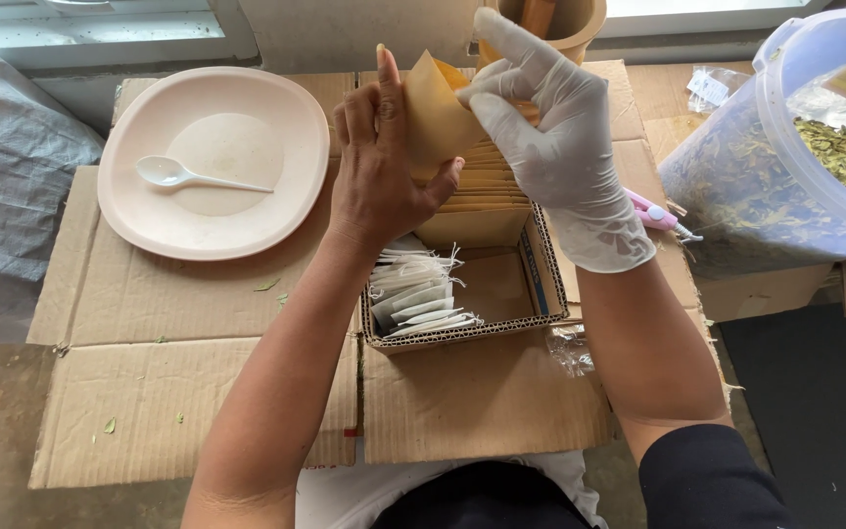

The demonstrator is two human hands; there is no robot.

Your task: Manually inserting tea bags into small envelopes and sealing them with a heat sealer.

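Observation:
My bare left hand (pixel 376 162) grips a tan paper pouch (pixel 436 118) and holds it upright above a small cardboard box (pixel 546 269). My right hand (pixel 545 122), in a white glove, pinches the pouch's top edge from the right. Under the hands a stack of tan pouches (pixel 482 191) stands in the far part of the box. Several white filter bags with strings (pixel 415 294) lie in the near left part of it.
A cream plate (pixel 276 113) holding a white plastic spoon (pixel 183 176) sits at the left on flattened cardboard (pixel 149 392). A clear plastic tub of dried leaves (pixel 785 167) stands at the right, with a pink tool (pixel 656 216) beside it. A tan cup (pixel 565 29) stands behind the hands.

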